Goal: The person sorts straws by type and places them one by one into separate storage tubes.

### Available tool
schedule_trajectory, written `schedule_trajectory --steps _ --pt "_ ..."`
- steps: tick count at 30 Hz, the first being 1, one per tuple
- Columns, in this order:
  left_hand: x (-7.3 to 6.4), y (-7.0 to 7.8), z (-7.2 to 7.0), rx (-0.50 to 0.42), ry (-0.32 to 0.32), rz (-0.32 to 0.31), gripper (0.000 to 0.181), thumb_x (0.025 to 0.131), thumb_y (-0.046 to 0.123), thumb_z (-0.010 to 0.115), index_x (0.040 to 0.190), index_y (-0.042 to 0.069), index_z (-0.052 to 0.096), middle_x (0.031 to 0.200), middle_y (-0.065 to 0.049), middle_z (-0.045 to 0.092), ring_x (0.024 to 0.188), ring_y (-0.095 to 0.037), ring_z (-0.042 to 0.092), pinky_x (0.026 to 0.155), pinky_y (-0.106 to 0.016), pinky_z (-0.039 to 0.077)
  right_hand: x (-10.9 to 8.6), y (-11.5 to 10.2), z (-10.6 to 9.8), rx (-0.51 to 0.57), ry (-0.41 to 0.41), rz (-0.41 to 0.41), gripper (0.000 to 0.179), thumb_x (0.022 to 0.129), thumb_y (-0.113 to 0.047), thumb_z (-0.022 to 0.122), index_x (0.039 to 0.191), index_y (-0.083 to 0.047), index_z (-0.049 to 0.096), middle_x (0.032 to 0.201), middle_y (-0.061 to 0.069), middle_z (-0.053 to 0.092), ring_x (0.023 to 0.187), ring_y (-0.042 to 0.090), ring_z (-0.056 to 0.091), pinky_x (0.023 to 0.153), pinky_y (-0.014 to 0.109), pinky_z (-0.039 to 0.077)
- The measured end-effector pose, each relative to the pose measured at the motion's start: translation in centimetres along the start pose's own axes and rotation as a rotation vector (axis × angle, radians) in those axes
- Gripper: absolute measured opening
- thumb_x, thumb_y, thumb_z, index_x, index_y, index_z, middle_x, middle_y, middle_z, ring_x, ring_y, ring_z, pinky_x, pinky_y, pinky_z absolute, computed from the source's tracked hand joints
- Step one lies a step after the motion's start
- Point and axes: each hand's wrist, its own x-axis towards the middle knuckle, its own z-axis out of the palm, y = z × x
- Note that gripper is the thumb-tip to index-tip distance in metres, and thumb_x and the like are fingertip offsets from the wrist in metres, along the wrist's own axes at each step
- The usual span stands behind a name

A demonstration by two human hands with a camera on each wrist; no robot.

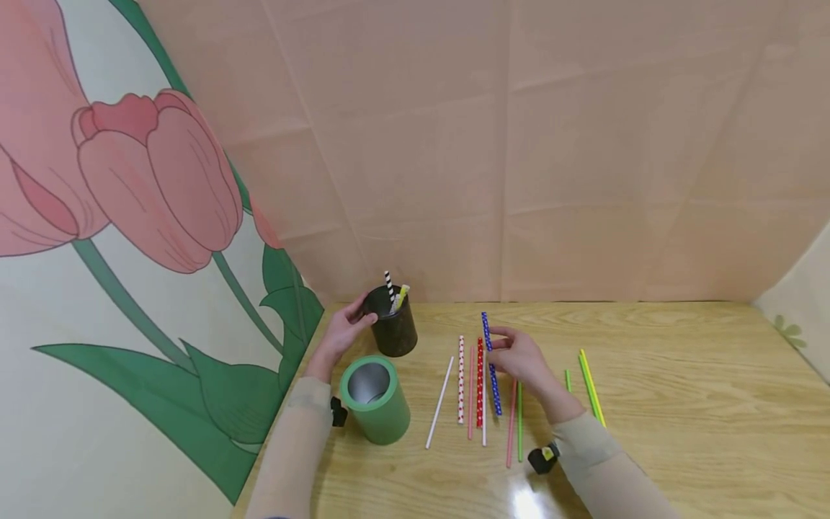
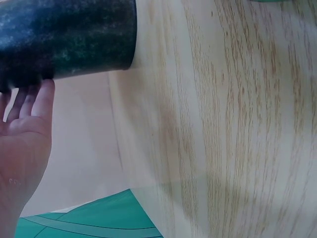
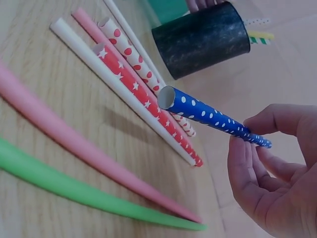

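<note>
My right hand (image 1: 519, 357) pinches a blue paper straw with white dots (image 3: 208, 115) between thumb and fingertips. The straw is lifted above the table, its open end toward the right wrist camera. At the back left, my left hand (image 1: 342, 333) holds a black cup (image 1: 395, 333) at its side, thumb near the rim. Several straws stand in that cup, among them a black-and-white striped straw (image 1: 389, 282) and a yellow one (image 1: 402, 295). Below the right hand lie a red straw with white stars (image 1: 480, 389), a white straw with red spots (image 1: 461, 382) and thin white and pink straws.
A green cylindrical container (image 1: 384, 418) with a metallic inside stands in front of the black cup. A pink straw (image 1: 511, 425) and a green straw (image 1: 520, 432) lie near the right forearm. Farther right is a yellow-green straw pair (image 1: 590, 386). A wall covering borders the table's back.
</note>
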Motion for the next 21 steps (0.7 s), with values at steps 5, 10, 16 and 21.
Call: schedule_trajectory --steps 5,10,16,21 --pt "0.1 0.1 -0.1 0.012 -0.006 -0.012 0.071 0.106 0.02 0.071 0.167 0.01 0.036 0.169 -0.02 0.034 0.153 -0.036 0.038 0.121 -0.048 0.037 0.2 -0.9 0.3 0.041 -0.011 -0.03 0.07 0.088 0.004 0.072 0.155 -0.002 0.053 0.129 0.025 0.064 0.098 0.026 0.069 0.082 0.035 0.063" --pt "0.1 -0.2 0.0 0.022 0.01 -0.004 0.07 0.105 0.02 0.073 0.166 0.012 0.04 0.168 -0.019 0.038 0.152 -0.034 0.041 0.12 -0.046 0.04 0.4 -2.5 0.7 0.064 -0.029 -0.043 0.069 0.09 0.004 0.071 0.156 -0.002 0.052 0.136 0.028 0.062 0.11 0.034 0.069 0.088 0.038 0.063" --pt "0.1 -0.2 0.0 0.033 0.016 -0.01 0.071 0.105 0.023 0.074 0.166 0.013 0.039 0.168 -0.018 0.038 0.152 -0.034 0.042 0.12 -0.046 0.04 1.0 -4.2 1.3 0.098 -0.032 -0.094 0.063 0.093 0.002 0.069 0.154 0.001 0.053 0.13 0.026 0.064 0.099 0.027 0.07 0.085 0.039 0.064" --pt "0.2 -0.2 0.1 -0.003 0.014 -0.005 0.07 0.105 0.016 0.072 0.166 0.009 0.038 0.167 -0.019 0.038 0.152 -0.033 0.042 0.12 -0.044 0.04 1.0 -6.3 1.9 0.136 -0.032 -0.151 0.059 0.095 -0.002 0.068 0.152 0.001 0.054 0.126 0.024 0.064 0.099 0.024 0.069 0.091 0.047 0.063"
